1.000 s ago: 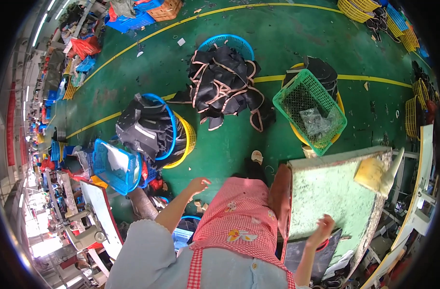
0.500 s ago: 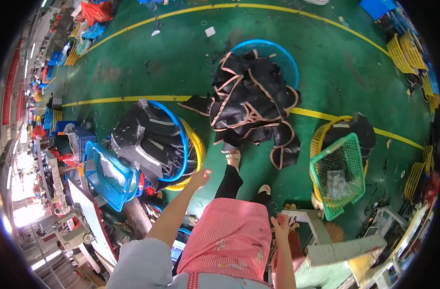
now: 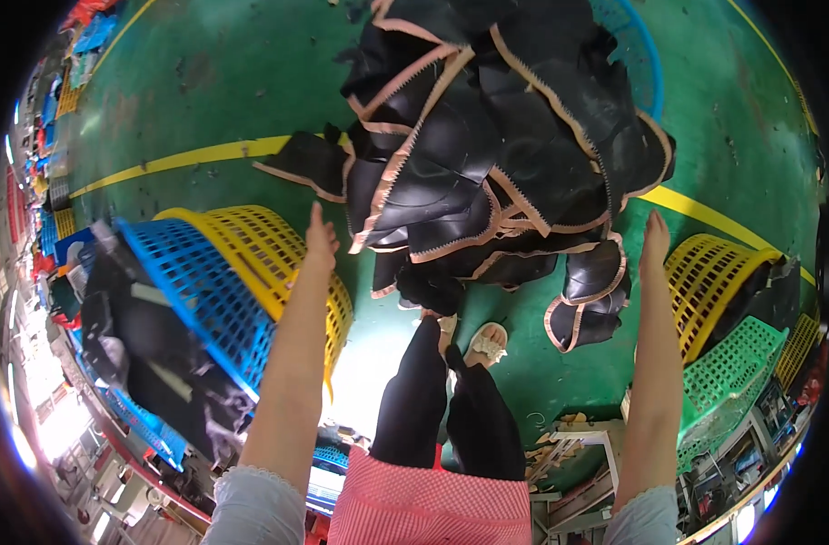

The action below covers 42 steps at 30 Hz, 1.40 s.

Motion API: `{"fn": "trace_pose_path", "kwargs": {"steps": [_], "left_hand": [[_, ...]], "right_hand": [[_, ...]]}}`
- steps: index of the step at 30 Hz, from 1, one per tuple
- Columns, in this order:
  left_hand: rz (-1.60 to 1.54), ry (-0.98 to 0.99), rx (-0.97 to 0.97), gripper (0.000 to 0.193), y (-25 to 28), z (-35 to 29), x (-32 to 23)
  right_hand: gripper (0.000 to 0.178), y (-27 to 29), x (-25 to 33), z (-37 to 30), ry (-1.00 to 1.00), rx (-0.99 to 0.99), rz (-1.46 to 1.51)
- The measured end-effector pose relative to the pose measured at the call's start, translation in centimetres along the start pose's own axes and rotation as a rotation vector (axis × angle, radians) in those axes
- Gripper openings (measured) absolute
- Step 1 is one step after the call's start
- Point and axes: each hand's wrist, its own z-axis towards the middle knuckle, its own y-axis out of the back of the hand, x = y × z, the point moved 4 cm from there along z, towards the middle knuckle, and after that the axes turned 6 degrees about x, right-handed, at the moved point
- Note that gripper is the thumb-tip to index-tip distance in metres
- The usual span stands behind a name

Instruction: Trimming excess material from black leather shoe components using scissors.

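A large heap of black sheet pieces with tan, zigzag-cut edging (image 3: 451, 154) lies in front of my feet, spilling over a round blue basket (image 3: 649, 54) whose rim shows at the far right. My left hand (image 3: 320, 241) hangs in the air off the heap's left side, its fingers stretched and nothing in them. Off the right side of the heap is my right hand (image 3: 654, 243), seen nearly edge-on, fingers extended and holding nothing. Neither hand touches the black pieces. The heap hides most of the blue basket.
Left of me, a blue basket (image 3: 201, 291) and a yellow basket (image 3: 251, 241) lean together, with dark pieces (image 3: 128, 336) beside them. A yellow basket (image 3: 712, 272) and a green basket (image 3: 737, 368) stand right. A yellow line (image 3: 192, 161) crosses the green floor (image 3: 214, 82).
The heap is now closer and larger in view. Both my hands have moved forward and spread to either side of it, and my body leans over more.
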Motion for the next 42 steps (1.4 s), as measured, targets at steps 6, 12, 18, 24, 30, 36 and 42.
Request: {"fn": "trace_pose_path", "kwargs": {"steps": [6,12,18,24,30,36,42], "left_hand": [[-0.549,0.016,0.358,0.082,-1.4,5.4,-4.6],[-0.664,-0.086,0.450,0.057,-2.3,-6.4,-5.1],[-0.533,-0.373,0.333,0.048,-0.1,-17.0,-7.0],[0.250,-0.813,-0.004,0.041,6.9,-37.3,-13.5],[-0.037,-0.963,0.002,0.039,15.9,-53.5,-23.2],[-0.333,-1.254,0.090,0.058,28.1,-66.3,-33.4],[-0.293,-1.212,0.311,0.062,42.5,-73.5,-41.7]], "right_hand": [[0.019,-9.2,0.2,1.6,-0.373,0.399,0.562],[0.022,-9.4,3.6,-5.6,-0.553,0.599,0.587],[0.022,-10.6,3.6,-10.9,-0.505,0.412,0.672],[0.004,-2.8,9.4,-25.4,-0.429,0.445,0.626],[0.017,6.6,18.1,-33.3,-0.343,0.261,0.722],[0.026,10.1,21.6,-35.8,-0.081,0.199,0.322],[0.032,12.3,29.3,-44.6,0.062,0.086,0.072]]}}
